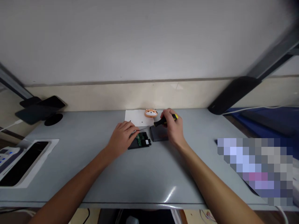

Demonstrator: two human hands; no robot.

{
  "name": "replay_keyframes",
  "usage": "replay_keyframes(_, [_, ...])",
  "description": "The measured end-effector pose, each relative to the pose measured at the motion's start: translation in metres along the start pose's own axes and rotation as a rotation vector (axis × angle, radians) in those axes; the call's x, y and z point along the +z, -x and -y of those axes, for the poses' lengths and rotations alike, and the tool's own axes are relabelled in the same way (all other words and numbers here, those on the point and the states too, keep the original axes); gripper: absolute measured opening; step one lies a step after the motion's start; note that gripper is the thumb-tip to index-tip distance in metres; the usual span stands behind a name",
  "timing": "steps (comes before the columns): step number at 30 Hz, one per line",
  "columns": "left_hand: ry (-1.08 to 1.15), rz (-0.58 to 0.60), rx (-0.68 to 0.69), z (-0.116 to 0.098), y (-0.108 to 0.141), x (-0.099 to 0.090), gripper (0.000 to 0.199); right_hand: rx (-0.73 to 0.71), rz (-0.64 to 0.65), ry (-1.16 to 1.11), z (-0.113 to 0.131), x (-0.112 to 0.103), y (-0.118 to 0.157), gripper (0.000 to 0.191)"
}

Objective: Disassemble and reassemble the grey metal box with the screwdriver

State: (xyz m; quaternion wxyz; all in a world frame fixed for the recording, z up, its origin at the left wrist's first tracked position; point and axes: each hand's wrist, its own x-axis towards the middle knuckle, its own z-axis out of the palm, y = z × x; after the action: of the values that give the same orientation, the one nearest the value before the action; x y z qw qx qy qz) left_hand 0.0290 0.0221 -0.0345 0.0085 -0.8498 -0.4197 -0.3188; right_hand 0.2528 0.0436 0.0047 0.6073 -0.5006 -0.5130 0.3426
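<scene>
My right hand (173, 126) is closed round the black and yellow handle of a screwdriver (161, 121). Its thin shaft slants down to the left, ending at the fingertips of my left hand (122, 135). That hand lies over the left part of an opened black device (141, 143) with a green circuit board, its thumb and fingers drawn together near the screwdriver tip. Whatever they pinch there is hidden. A dark grey flat box-like piece (158, 133) rests beside the device, partly behind my right hand.
A white paper sheet (134, 116) with tiny dark bits and an orange animal-faced case (151, 113) lie at the table's back. Phones (25, 163) and [a stand] are at left; a blurred-out flat object (252, 171) lies at right. A dark post (233, 93) stands back right.
</scene>
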Motion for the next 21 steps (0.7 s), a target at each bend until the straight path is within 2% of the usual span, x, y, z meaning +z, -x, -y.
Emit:
replay_keyframes(5, [0.097,0.006,-0.040,-0.005,0.000,0.003,0.013,-0.080,-0.019,-0.018,0.002,0.004,0.001,0.028])
replay_keyframes(9, [0.114,0.037,-0.080,-0.006,0.000,0.004,0.011,-0.181,0.067,-0.079,-0.005,0.007,0.004,0.028])
replay_keyframes(15, [0.089,0.124,-0.111,-0.004,0.000,0.004,0.016,-0.191,0.225,-0.172,-0.010,0.010,0.008,0.024])
replay_keyframes(19, [0.105,0.170,-0.088,-0.005,0.000,0.001,0.017,-0.182,0.228,-0.173,-0.008,0.008,0.008,0.023])
replay_keyframes(21, [0.138,0.193,-0.088,-0.005,0.000,-0.002,0.026,-0.189,0.215,-0.130,-0.008,0.007,0.007,0.024])
